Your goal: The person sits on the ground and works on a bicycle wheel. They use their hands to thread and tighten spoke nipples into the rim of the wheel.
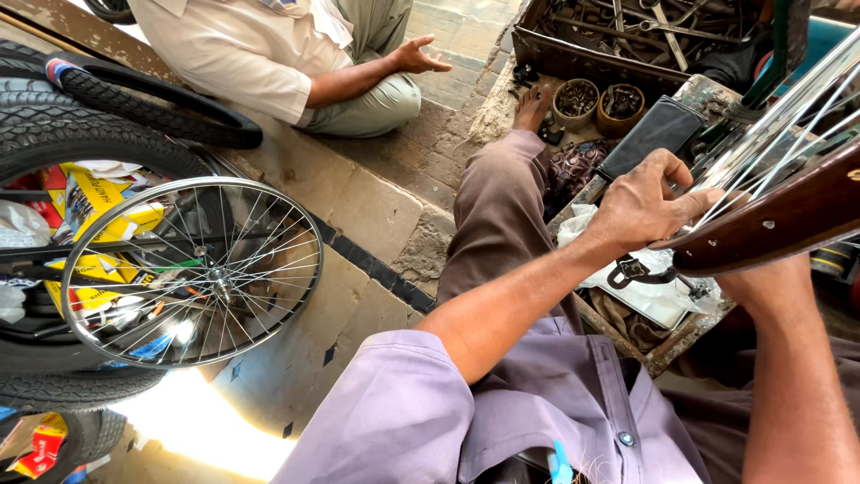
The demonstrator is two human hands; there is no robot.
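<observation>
A spoked bicycle wheel with a brown rim (779,220) is held close in front of me at the right. My left hand (647,202) grips the rim from above, fingers reaching among the silver spokes (770,134). My right hand (761,282) holds the rim from below and is mostly hidden behind it. My leg in brown trousers (497,215) stretches forward beneath the hands.
A second spoked wheel (193,273) leans at the left against black tyres (54,134) and yellow packets. Another person in beige (278,54) sits at the top. A metal tool box (618,36), two small tins of parts (596,103) and a dark wallet-like case (654,134) lie ahead.
</observation>
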